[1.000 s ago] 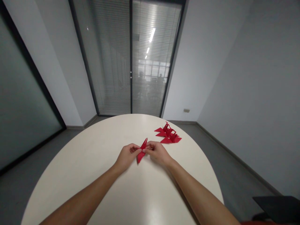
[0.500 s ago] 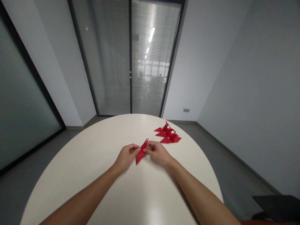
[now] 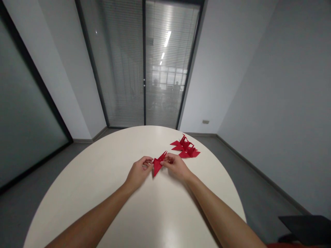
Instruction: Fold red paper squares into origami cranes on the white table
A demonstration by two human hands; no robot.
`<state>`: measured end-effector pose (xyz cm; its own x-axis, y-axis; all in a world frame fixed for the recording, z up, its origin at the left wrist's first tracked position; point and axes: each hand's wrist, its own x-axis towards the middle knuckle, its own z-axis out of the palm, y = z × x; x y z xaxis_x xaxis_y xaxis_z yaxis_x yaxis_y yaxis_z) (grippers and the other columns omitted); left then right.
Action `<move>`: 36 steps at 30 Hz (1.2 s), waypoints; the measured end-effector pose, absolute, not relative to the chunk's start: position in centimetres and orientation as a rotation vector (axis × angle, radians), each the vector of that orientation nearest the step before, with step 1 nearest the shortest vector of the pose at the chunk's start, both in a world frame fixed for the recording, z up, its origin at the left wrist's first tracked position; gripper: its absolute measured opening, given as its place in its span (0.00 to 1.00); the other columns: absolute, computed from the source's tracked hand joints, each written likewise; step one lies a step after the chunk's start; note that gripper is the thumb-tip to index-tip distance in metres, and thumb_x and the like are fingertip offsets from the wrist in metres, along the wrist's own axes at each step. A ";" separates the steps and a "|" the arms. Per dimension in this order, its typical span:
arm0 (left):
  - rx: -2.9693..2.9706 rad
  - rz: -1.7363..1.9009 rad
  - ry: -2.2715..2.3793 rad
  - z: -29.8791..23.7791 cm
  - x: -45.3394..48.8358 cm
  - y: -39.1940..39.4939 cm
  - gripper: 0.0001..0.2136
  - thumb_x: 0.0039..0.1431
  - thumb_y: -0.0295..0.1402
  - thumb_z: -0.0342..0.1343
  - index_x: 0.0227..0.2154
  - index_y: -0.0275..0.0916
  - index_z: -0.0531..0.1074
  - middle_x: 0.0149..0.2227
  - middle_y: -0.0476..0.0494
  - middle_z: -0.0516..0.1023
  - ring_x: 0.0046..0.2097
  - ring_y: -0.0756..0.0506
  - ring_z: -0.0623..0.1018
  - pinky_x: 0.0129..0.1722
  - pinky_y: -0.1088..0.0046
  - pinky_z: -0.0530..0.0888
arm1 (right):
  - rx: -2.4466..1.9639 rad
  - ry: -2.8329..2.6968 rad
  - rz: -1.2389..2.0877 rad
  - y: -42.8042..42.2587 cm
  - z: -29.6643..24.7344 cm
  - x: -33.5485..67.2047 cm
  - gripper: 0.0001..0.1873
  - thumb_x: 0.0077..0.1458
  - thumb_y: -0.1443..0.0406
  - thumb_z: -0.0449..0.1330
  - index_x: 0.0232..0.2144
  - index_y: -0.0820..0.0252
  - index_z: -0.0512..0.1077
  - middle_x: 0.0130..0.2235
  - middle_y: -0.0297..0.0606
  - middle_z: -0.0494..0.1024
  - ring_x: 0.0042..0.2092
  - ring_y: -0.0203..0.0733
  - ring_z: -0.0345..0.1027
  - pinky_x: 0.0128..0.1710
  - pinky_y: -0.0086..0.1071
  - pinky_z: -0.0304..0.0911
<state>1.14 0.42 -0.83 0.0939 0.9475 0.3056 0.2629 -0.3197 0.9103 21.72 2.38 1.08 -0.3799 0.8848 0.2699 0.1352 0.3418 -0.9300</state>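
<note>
Between my two hands, a little above the table, is a red folded-paper piece (image 3: 157, 166) with two thin points at its far end and a broad point toward me. My left hand (image 3: 139, 171) pinches its left corner between thumb and fingers. On the other side my right hand (image 3: 176, 166) has thumb and fingers closed on its right edge, hiding part of that edge. Several finished red paper cranes (image 3: 186, 148) stand close together just beyond my right hand, with wings spread.
The round white table (image 3: 103, 179) carries the paper work. Behind it rise a glass door with blinds (image 3: 124, 69) and pale walls. A dark chair part (image 3: 307, 227) shows at the lower right, and a wall socket (image 3: 205, 122) sits low on the wall.
The paper piece has turned and opened wider at its left, now showing a corner at my left fingers. Both hands have shifted slightly; the cranes stay put.
</note>
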 end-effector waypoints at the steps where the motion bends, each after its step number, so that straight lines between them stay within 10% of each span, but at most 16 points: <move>1: 1.688 1.250 1.198 -1.0 1.1 0.5 0.12 0.55 0.38 0.59 0.40 0.38 0.76 0.37 0.43 0.82 0.37 0.45 0.80 0.38 0.69 0.75 | -0.913 -1.775 1.106 2.3 1.1 21.8 0.14 0.54 0.56 0.66 0.35 0.61 0.76 0.35 0.39 0.80 0.37 0.43 0.73 0.40 0.36 0.66; 27: 1.673 1.206 1.104 -1.0 1.1 0.6 0.07 0.53 0.35 0.61 0.33 0.39 0.77 0.37 0.42 0.83 0.40 0.43 0.81 0.45 0.65 0.75 | -0.984 -1.824 0.968 1.9 1.6 21.9 0.08 0.57 0.61 0.63 0.35 0.60 0.77 0.38 0.40 0.81 0.42 0.45 0.74 0.45 0.39 0.67; 32: 1.515 1.219 1.126 -1.1 1.3 0.9 0.07 0.51 0.36 0.62 0.31 0.38 0.76 0.31 0.44 0.83 0.34 0.44 0.81 0.36 0.69 0.76 | -0.896 -1.899 1.031 1.6 1.6 22.2 0.27 0.47 0.64 0.71 0.50 0.57 0.72 0.53 0.42 0.77 0.51 0.46 0.72 0.52 0.40 0.67; 36: 1.549 1.217 1.097 -0.6 1.4 0.8 0.07 0.51 0.36 0.61 0.31 0.38 0.76 0.32 0.44 0.83 0.35 0.44 0.81 0.38 0.69 0.76 | -0.888 -1.850 1.031 1.8 1.2 21.8 0.21 0.50 0.62 0.69 0.47 0.58 0.74 0.50 0.43 0.79 0.48 0.45 0.73 0.50 0.40 0.68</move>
<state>1.39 0.77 -0.64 0.1387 0.9638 0.2278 0.1269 -0.2454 0.9611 21.85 1.82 1.20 -0.4147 0.8542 0.3136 0.1827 0.4158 -0.8909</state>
